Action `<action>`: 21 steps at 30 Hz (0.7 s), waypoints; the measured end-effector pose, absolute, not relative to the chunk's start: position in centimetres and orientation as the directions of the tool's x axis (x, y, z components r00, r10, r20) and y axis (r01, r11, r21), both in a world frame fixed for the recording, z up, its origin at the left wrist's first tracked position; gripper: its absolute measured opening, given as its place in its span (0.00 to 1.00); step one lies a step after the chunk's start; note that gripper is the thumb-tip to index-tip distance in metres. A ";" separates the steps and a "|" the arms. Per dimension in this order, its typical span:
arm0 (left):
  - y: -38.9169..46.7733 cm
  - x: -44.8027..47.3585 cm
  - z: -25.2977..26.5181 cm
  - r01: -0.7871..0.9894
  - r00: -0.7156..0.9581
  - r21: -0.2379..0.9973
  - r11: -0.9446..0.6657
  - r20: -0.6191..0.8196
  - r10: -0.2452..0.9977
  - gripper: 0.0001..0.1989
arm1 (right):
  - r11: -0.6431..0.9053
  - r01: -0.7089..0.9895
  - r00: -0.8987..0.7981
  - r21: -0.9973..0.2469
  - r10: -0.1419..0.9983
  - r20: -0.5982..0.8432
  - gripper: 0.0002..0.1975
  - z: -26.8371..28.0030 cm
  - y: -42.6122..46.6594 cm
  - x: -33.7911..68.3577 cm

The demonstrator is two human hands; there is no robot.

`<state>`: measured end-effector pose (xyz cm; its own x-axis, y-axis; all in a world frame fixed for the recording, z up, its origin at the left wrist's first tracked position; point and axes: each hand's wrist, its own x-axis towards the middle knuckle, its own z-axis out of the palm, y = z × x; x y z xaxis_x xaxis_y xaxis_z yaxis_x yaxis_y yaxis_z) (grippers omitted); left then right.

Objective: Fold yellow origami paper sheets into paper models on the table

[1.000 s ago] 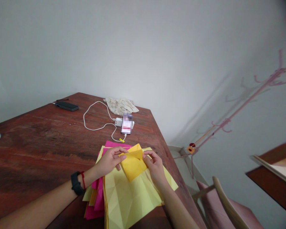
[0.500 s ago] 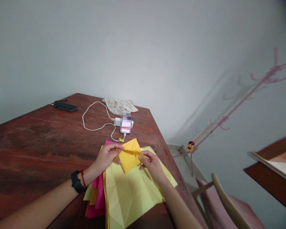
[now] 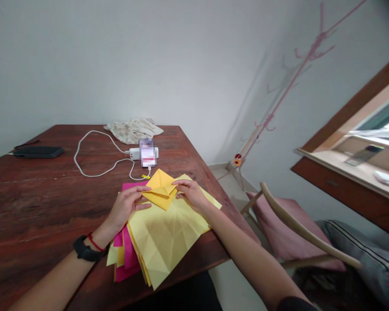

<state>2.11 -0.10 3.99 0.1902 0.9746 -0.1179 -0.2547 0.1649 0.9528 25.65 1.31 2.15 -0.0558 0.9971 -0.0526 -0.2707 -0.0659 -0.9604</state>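
A folded yellow origami paper [image 3: 162,199] is pinched at both sides between my hands, its flaps bent across the middle and one corner pointing away from me. My left hand [image 3: 127,204] grips its left corner between thumb and fingers. On the right corner, my right hand [image 3: 190,193] closes its fingertips. Underneath lies a creased pale yellow sheet [image 3: 171,233], on top of a stack of paper with pink sheets [image 3: 129,255] showing at the left. A black band and a red cord circle my left wrist.
On the wooden table [image 3: 45,203], a phone [image 3: 148,157] leans on a white charger [image 3: 134,153] with a looping cable. Behind them lies a crumpled cloth [image 3: 132,130]; a dark power bank [image 3: 39,151] sits left. A chair [image 3: 288,216] and pink coat rack [image 3: 291,82] stand right.
The view has swung right, so the table sits further left. My hands keep hold of the yellow paper; its middle flaps now show more spread out.
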 end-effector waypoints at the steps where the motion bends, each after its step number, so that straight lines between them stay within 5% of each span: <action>1: -0.1 2.1 4.1 -0.240 0.197 0.956 0.170 -0.124 0.973 0.18 | -0.062 -0.259 -0.056 -0.964 0.997 -0.049 0.10 2.0 1.4 25.7; 6: -0.4 2.4 4.4 -0.099 0.215 0.977 0.190 -0.165 0.962 0.20 | 0.023 -0.178 -0.022 -0.984 0.999 0.027 0.08 1.5 1.5 25.8; 21: -0.5 2.5 4.2 -0.140 0.199 0.978 0.154 -0.124 0.972 0.21 | 0.189 -0.108 -0.126 -0.976 0.971 0.202 0.11 2.6 0.7 25.9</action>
